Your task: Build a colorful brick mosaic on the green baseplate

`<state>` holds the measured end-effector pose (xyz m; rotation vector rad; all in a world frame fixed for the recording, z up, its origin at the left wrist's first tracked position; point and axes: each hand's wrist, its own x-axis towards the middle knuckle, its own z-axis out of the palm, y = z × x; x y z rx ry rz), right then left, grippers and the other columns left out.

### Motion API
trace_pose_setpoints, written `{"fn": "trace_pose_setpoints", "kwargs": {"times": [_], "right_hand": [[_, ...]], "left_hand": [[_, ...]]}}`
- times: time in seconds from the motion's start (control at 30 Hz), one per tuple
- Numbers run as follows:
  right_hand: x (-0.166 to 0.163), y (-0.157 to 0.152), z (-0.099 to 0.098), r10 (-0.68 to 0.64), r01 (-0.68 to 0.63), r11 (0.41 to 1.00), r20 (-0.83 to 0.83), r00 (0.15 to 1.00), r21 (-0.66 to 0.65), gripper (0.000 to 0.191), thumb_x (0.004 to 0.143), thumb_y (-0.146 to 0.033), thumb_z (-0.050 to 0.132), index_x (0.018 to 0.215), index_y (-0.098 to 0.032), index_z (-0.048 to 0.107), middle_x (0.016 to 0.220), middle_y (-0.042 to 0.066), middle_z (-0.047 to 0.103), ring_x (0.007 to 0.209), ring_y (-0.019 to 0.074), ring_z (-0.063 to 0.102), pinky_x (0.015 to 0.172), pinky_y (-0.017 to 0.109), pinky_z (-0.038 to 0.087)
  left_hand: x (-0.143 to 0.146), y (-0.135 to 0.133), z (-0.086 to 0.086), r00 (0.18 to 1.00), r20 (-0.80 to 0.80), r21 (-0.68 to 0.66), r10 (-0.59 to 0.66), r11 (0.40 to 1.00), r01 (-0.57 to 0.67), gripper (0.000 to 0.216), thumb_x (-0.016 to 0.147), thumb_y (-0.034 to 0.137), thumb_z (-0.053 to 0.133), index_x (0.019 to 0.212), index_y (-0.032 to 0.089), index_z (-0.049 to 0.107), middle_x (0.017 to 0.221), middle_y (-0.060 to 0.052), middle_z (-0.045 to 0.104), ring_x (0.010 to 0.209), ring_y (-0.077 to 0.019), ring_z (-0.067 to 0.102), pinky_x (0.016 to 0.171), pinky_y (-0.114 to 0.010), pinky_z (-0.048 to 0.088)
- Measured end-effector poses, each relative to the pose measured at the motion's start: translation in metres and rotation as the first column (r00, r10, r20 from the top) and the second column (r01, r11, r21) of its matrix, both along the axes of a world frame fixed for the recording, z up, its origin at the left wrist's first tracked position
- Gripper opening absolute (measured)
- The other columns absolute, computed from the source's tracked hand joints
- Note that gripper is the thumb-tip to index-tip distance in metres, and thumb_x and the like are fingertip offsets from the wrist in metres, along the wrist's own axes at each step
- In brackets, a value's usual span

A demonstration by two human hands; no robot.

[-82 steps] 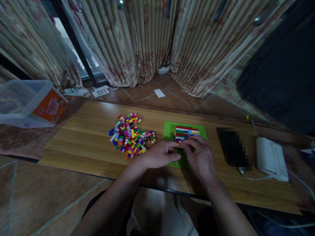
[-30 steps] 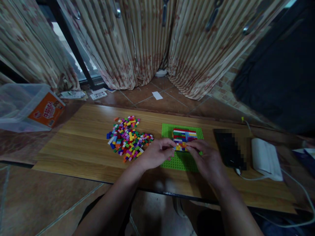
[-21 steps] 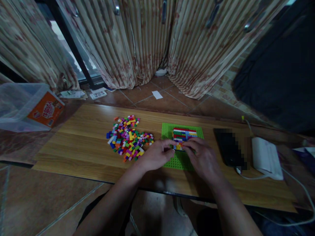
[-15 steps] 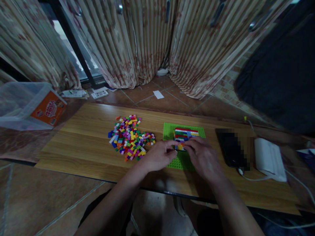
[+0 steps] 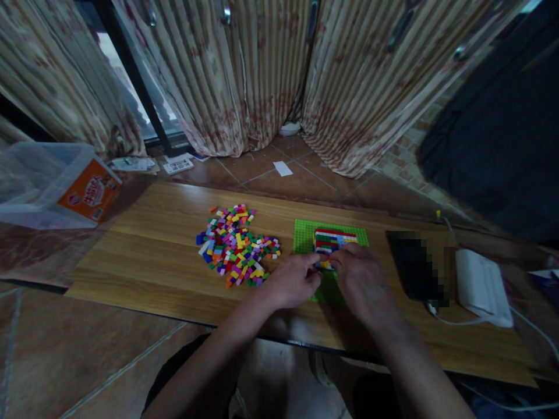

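Loose toy bricks (image 5: 238,244) lie in a ragged heap, small and bright: blue and white at its left side, then pink, purple, green, yellow, orange and red mixed together. To the right of the heap, a green studded baseplate (image 5: 303,235) lies flat, and on it sits a low rectangular brick block (image 5: 334,240) in stripes of red, white, green and blue, with yellow along its near edge. The person's left hand (image 5: 299,280) reaches to the block's near left part, index finger stretched out and thumb bent below. The right hand (image 5: 360,282) curls over the near right part, its fingers bunched. The two hands nearly meet there; from where I stand I cannot tell whether either one pinches a brick.

All this rests on a long wood-grain table (image 5: 148,250). Toward its right end lie a black phone-like device (image 5: 408,262), partly blurred out, and a white box (image 5: 483,285) with a white cable.

Around the table, from the left: a clear plastic tub (image 5: 39,186) with an orange label, papers (image 5: 135,164) on the brown tiled floor (image 5: 244,171), striped, flowered curtains (image 5: 257,75) behind, a white slip (image 5: 283,169) on the tiles, and a large dark cloth (image 5: 502,128) at far right.
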<state>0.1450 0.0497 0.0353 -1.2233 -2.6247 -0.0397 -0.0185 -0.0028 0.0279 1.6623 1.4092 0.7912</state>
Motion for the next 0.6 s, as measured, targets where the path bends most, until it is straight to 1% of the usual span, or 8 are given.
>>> {"fn": "trace_pose_setpoints", "kwargs": {"times": [0.13, 0.2, 0.3, 0.43, 0.5, 0.6], "right_hand": [[-0.003, -0.001, 0.003, -0.008, 0.006, 1.0, 0.061, 0.998, 0.023, 0.027, 0.089, -0.009, 0.044, 0.077, -0.016, 0.067, 0.082, 0.01, 0.061, 0.082, 0.0251, 0.053, 0.076, 0.036, 0.042], [-0.005, -0.002, 0.006, 0.011, -0.014, 0.999, 0.093, 0.996, 0.032, 0.027, 0.087, -0.006, 0.044, 0.078, -0.016, 0.067, 0.083, 0.011, 0.061, 0.083, 0.0261, 0.054, 0.076, 0.036, 0.042], [-0.007, -0.004, 0.011, 0.046, -0.05, 0.998, 0.119, 0.992, 0.037, 0.027, 0.086, -0.003, 0.044, 0.077, -0.015, 0.066, 0.084, 0.013, 0.061, 0.085, 0.0272, 0.054, 0.075, 0.036, 0.042], [-0.008, -0.007, 0.015, 0.051, -0.062, 0.996, 0.158, 0.986, 0.066, 0.026, 0.086, -0.003, 0.046, 0.077, -0.016, 0.066, 0.085, 0.012, 0.061, 0.085, 0.0267, 0.054, 0.075, 0.036, 0.042], [-0.008, -0.008, 0.016, 0.053, -0.067, 0.995, 0.169, 0.984, 0.076, 0.027, 0.086, -0.003, 0.046, 0.076, -0.017, 0.066, 0.084, 0.012, 0.061, 0.085, 0.0266, 0.053, 0.075, 0.036, 0.042], [-0.008, -0.009, 0.018, 0.074, -0.089, 0.993, 0.19, 0.979, 0.075, 0.026, 0.085, -0.003, 0.046, 0.075, -0.017, 0.066, 0.084, 0.013, 0.061, 0.084, 0.0267, 0.053, 0.073, 0.036, 0.042]], "left_hand": [[0.003, -0.002, 0.003, 0.997, -0.072, 0.029, 0.005, 1.0, -0.002, 0.046, 0.084, 0.017, 0.049, 0.127, 0.019, 0.063, 0.068, -0.001, 0.067, 0.071, -0.0199, 0.064, 0.076, -0.032, 0.051], [0.004, -0.004, 0.004, 0.992, -0.125, 0.045, 0.004, 0.999, 0.001, 0.047, 0.084, 0.017, 0.048, 0.129, 0.019, 0.061, 0.07, -0.002, 0.068, 0.072, -0.0207, 0.065, 0.078, -0.033, 0.051], [0.006, -0.007, 0.003, 0.967, -0.255, 0.067, 0.003, 0.998, 0.014, 0.048, 0.086, 0.017, 0.046, 0.133, 0.018, 0.057, 0.08, -0.007, 0.071, 0.08, -0.0228, 0.068, 0.081, -0.035, 0.052], [0.009, -0.009, 0.004, 0.916, -0.399, 0.097, -0.027, 0.993, 0.071, 0.05, 0.089, 0.018, 0.042, 0.138, 0.014, 0.05, 0.095, -0.013, 0.073, 0.091, -0.0257, 0.069, 0.084, -0.037, 0.053], [0.01, -0.01, 0.005, 0.901, -0.431, 0.083, -0.052, 0.992, 0.097, 0.05, 0.089, 0.017, 0.041, 0.139, 0.013, 0.049, 0.097, -0.013, 0.073, 0.092, -0.0256, 0.069, 0.083, -0.036, 0.054], [0.011, -0.011, 0.008, 0.89, -0.451, 0.069, -0.063, 0.992, 0.105, 0.051, 0.089, 0.016, 0.041, 0.14, 0.014, 0.047, 0.097, -0.014, 0.074, 0.09, -0.0264, 0.07, 0.08, -0.036, 0.054]]}}
